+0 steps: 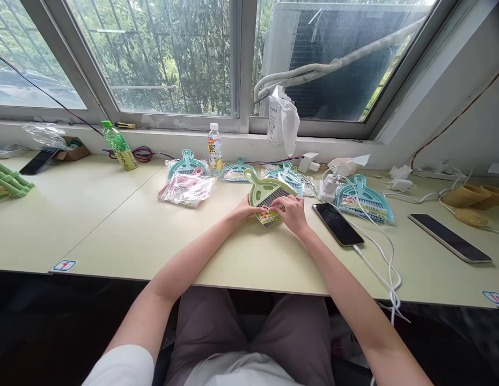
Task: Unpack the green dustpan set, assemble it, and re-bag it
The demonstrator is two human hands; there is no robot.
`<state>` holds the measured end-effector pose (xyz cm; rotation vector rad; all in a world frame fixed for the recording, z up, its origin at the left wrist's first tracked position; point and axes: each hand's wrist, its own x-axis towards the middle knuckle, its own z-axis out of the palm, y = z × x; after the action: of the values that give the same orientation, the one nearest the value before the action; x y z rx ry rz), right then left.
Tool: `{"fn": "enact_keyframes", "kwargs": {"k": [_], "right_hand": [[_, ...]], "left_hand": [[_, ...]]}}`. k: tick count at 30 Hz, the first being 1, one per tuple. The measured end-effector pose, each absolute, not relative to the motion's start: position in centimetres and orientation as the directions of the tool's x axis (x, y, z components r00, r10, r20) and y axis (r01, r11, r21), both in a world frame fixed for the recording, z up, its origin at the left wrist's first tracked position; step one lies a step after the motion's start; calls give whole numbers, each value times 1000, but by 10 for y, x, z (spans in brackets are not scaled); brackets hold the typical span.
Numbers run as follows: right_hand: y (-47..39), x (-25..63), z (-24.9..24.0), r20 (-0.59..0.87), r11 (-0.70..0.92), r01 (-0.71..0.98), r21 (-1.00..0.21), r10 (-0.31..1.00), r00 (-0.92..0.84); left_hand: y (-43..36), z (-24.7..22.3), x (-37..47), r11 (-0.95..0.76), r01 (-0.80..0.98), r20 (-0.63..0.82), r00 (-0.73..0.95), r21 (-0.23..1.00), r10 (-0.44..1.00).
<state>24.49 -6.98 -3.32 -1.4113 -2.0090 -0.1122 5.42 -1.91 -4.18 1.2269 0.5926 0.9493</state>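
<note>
At twelve o'clock on the surface (pixel 265 262), the left hand (pixel 246 207) is closed on one green dustpan (pixel 259 193) holding a brush (pixel 278 194); the right hand (pixel 292 213) pinches its label (pixel 269 215). Two bottles (pixel 215 150) stand toward ten o'clock; at least four teal dustpans (pixel 362 195) too.

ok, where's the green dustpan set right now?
Head view, near centre: the green dustpan set is in the left hand, right hand at its label, left of the cabled phone.

Left hand (pixel 245 208) holds green dustpan (pixel 261 188) — right hand (pixel 292 212) at label (pixel 269 216)
</note>
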Motion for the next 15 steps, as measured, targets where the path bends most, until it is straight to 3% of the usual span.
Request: {"fn": "enact_keyframes", "kwargs": {"k": [6, 9, 12, 15], "right_hand": [[-72, 243, -32, 577, 399, 879, -262, 795, -189], [-72, 241, -34, 634, 346, 898, -271, 767, -104], [-65, 244, -40, 637, 255, 861, -440, 764, 100], [-56, 251, -48, 528, 216, 671, -709, 794, 302]], "left_hand": [[-21, -41, 55, 33, -296, 113, 463, 955, 879], [-20, -40, 53, 17, -326, 142, 459, 945, 877], [-18, -38, 50, -12, -372, 183, 430, 928, 884], [-17, -36, 50, -33, -406, 209, 400, 913, 892]]}}
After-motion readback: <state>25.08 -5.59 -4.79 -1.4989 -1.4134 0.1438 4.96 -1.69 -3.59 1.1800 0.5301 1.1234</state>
